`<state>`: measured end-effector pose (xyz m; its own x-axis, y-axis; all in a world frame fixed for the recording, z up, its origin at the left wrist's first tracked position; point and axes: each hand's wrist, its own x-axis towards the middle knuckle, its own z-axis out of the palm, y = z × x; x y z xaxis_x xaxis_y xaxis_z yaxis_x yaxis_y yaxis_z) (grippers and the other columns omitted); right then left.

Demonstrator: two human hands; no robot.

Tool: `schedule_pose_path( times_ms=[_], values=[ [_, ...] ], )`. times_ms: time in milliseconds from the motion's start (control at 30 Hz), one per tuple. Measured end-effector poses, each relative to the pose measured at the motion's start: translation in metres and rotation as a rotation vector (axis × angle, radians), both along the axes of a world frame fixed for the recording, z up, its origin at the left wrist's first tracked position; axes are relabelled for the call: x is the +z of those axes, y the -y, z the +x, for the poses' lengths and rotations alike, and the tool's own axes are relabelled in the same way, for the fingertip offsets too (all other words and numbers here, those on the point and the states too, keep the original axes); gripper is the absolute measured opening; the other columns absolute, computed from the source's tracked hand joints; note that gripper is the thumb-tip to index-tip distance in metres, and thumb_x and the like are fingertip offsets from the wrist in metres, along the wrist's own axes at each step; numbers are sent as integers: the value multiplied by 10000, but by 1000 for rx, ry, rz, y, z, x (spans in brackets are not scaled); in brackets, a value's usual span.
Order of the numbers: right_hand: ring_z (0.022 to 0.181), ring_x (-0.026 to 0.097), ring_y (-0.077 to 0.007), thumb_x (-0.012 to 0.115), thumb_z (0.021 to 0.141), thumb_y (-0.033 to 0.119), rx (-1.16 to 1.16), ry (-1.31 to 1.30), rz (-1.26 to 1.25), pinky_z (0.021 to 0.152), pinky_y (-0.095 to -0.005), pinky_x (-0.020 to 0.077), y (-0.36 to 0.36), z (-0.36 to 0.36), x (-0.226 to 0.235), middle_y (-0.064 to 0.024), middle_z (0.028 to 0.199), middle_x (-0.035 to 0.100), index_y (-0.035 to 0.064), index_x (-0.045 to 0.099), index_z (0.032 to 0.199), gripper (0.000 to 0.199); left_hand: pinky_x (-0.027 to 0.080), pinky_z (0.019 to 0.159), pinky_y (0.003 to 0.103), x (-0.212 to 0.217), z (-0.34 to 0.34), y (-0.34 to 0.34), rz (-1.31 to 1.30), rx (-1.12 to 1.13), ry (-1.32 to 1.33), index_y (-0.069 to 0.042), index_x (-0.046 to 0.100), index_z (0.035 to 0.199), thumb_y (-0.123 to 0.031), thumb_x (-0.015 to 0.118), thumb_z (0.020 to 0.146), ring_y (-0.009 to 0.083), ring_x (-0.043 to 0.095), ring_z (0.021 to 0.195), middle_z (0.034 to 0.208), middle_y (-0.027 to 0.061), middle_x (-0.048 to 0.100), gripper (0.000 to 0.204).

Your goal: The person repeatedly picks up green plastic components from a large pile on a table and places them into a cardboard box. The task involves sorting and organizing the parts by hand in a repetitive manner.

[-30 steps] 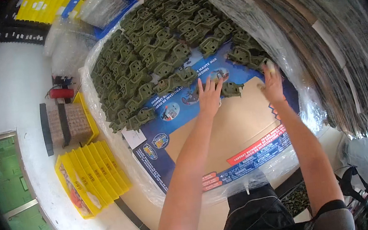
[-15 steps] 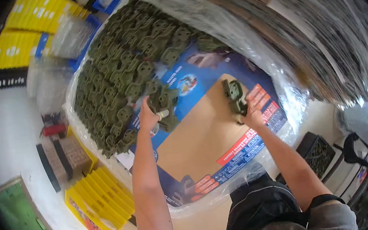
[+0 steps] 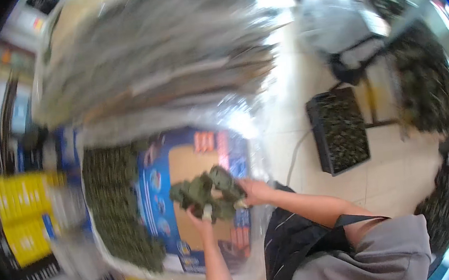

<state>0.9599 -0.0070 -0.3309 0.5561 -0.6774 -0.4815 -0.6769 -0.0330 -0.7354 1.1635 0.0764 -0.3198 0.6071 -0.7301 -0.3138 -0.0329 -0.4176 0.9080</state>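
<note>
My left hand (image 3: 202, 223) is closed round several dark green moulded parts (image 3: 198, 189), held above the printed cardboard sheet (image 3: 177, 166). Beside it, my right hand (image 3: 257, 192) grips another dark green moulded part (image 3: 222, 179) by its right side. The two handfuls meet or overlap; motion blur hides where one ends. Something pale is wrapped round a finger on each hand. Left of the hands, rows of similar green parts (image 3: 112, 206) lie packed on the sheet, which shows blue, orange and bare brown areas.
A tall stack of flat sheets (image 3: 155, 54) in clear film stands beyond the sheet. To the right, a black crate (image 3: 340, 130) full of small dark pieces sits on the tiled floor (image 3: 287, 111), a cable near it. Yellow bins (image 3: 20, 199) stand at far left.
My view has swung to the right, bringing the crate and floor into sight. My hands, apart before, have come together with the green parts in them, lifted off the sheet.
</note>
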Motion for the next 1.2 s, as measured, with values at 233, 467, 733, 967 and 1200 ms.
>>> schedule_pose_path(
  times_ms=[233,467,733,967,1200],
  values=[
    [915,511,-333,626,620,510,-239,113,-176,732,-399,415,-39,-255,239,-180,982,498,102,308,1266,827,361,803,286,180,-202,28,-205,-476,-83,-65,355,1109,-49,629,694,180,439,917,1000,77,434,497],
    [1047,465,-336,632,664,450,-792,264,-333,851,-367,380,-121,-495,304,-213,1119,475,32,321,1235,773,379,781,283,270,-453,76,-298,-808,-426,-64,329,1131,-162,669,700,175,451,919,1031,84,437,557],
    [1041,481,-333,652,646,490,-1118,67,-328,857,-374,381,-126,-719,359,-215,1104,497,9,356,1213,800,382,796,299,317,-696,142,-224,-927,-125,-79,373,1134,-157,660,698,217,470,957,1036,115,474,528],
    [943,530,-336,624,656,409,-1005,-121,-489,795,-380,428,-33,-781,352,-184,1072,521,53,365,1226,720,384,804,415,353,-753,179,-12,-883,621,-107,353,1151,-251,620,659,390,487,977,1061,235,504,578],
    [838,571,-307,617,671,353,-841,-477,-486,718,-371,461,26,-773,340,-145,1008,539,98,355,1237,674,367,850,441,327,-780,177,-78,-834,702,-140,217,1293,-475,602,697,418,414,1061,1182,295,379,785]
  ],
)
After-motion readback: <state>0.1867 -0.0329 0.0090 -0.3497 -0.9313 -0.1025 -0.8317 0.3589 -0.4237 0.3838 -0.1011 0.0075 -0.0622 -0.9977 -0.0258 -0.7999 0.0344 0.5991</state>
